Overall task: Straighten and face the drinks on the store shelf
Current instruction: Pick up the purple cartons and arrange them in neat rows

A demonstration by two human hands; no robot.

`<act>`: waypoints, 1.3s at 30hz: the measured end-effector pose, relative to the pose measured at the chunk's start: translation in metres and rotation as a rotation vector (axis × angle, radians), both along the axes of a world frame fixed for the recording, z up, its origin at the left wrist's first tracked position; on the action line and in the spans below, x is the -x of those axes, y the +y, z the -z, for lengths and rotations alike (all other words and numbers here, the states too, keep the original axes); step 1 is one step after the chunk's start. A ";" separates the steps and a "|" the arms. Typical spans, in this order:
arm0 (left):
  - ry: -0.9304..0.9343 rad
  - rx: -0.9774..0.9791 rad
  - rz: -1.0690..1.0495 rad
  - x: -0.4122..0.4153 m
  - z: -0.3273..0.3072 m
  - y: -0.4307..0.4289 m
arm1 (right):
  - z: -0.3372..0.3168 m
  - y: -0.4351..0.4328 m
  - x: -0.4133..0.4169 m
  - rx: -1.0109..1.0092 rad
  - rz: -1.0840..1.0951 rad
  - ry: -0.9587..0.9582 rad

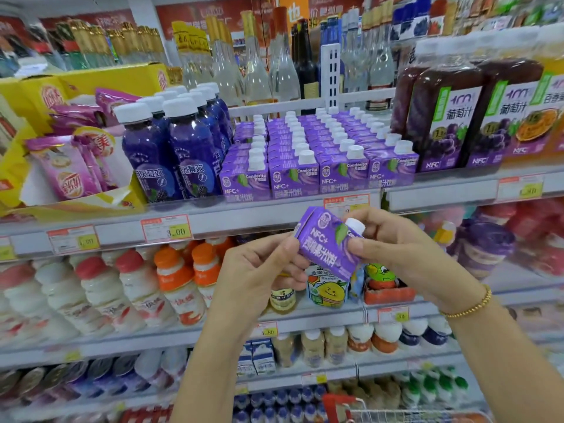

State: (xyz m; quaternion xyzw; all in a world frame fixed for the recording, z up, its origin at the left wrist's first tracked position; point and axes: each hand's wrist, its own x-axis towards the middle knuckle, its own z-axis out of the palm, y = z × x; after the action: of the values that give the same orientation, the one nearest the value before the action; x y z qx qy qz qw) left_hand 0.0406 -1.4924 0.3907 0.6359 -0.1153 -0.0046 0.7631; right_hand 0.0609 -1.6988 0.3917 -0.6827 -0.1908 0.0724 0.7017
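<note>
A purple juice carton (328, 244) with a white cap is tilted in front of the shelf edge, held between both hands. My left hand (262, 270) grips its lower left side. My right hand (393, 248) grips its right side, near the cap. Above it, several rows of the same purple cartons (317, 154) stand upright on the shelf (244, 216), labels facing out. Blue bottles (180, 148) with white caps stand to their left, dark grape juice bottles (448, 117) to their right.
A yellow display box of pink packets (70, 154) sits at the shelf's left end. Milk drinks and orange-capped bottles (177, 279) fill the shelf below. Glass bottles (274, 65) stand behind. A red shopping cart (351, 407) shows at the bottom.
</note>
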 end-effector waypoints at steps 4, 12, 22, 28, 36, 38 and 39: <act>-0.011 -0.044 -0.059 -0.003 0.007 0.004 | 0.004 0.014 0.004 -0.176 -0.004 0.214; 0.218 0.024 -0.108 -0.007 0.012 0.008 | -0.010 0.025 0.013 0.139 0.132 -0.015; 0.376 0.129 0.296 -0.007 0.026 0.023 | -0.009 0.027 0.022 0.562 0.201 -0.789; 0.139 -0.017 0.135 -0.007 0.024 0.028 | -0.010 0.018 0.025 0.352 0.200 -0.425; -0.379 -0.409 -0.252 0.000 0.005 0.026 | -0.009 0.026 0.021 0.410 0.217 -0.577; -0.531 -0.464 -0.302 -0.001 0.003 0.027 | -0.006 0.029 0.019 0.477 0.276 -0.750; -0.595 -0.488 -0.312 -0.001 0.002 0.028 | -0.005 0.030 0.018 0.493 0.297 -0.825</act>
State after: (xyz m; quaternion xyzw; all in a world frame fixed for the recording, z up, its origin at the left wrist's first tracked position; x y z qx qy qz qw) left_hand 0.0419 -1.4644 0.3890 0.7815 -0.2286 0.2680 0.5150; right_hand 0.0424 -1.6687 0.3964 -0.8196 -0.3306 -0.2612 0.3882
